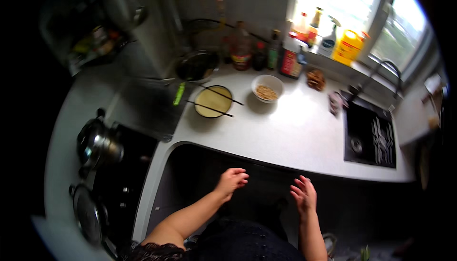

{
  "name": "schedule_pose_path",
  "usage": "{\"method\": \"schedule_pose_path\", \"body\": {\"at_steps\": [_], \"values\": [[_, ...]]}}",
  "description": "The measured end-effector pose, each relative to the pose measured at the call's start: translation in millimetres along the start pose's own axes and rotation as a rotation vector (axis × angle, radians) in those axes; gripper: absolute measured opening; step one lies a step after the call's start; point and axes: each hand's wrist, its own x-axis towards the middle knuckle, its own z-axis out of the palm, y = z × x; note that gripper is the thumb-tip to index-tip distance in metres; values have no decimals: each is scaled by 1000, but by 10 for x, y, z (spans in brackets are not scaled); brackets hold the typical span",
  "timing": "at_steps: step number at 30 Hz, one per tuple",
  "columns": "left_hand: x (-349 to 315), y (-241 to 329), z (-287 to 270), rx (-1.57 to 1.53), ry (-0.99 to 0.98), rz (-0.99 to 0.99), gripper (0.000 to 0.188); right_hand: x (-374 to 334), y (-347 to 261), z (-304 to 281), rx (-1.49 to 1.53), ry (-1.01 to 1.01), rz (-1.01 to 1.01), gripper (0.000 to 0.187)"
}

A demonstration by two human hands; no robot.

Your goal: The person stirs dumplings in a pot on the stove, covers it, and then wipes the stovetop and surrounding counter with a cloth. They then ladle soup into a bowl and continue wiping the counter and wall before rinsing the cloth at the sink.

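My left hand (232, 183) hangs in the air just short of the counter's front edge, its fingers loosely bent and holding nothing. To its right, my right hand (305, 195) is raised with the fingers apart, also bare. Neither hand touches anything. Beyond them on the white counter (285, 132) stands a dark-rimmed bowl (209, 104) of pale yellow contents, with two dark chopsticks (213, 108) lying across it, apart from each other. Right of that sits a white bowl (267, 83) holding small tan pieces.
A black sink (369, 135) with a dark faucet lies right, near a crumpled cloth (337, 103). Bottles, including a large dark one (291, 58), line the wall. A yellow jug (349, 46) stands on the windowsill. At left are a stove with a metal pot (101, 144) and a lidded pan (87, 213).
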Motion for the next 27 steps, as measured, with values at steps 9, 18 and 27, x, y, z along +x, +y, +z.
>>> {"method": "schedule_pose_path", "body": {"at_steps": [9, 18, 27], "values": [[176, -537, 1604, -24, -19, -67, 21, 660, -835, -1417, -177, 85, -9, 43], [476, -429, 1964, -18, 158, -56, 27, 2466, -1802, -1389, -679, 25, -233, 55], [1094, -135, 2469, -15, 73, -33, 24, 3691, -2459, -861, -1422, 117, -628, 79]]}}
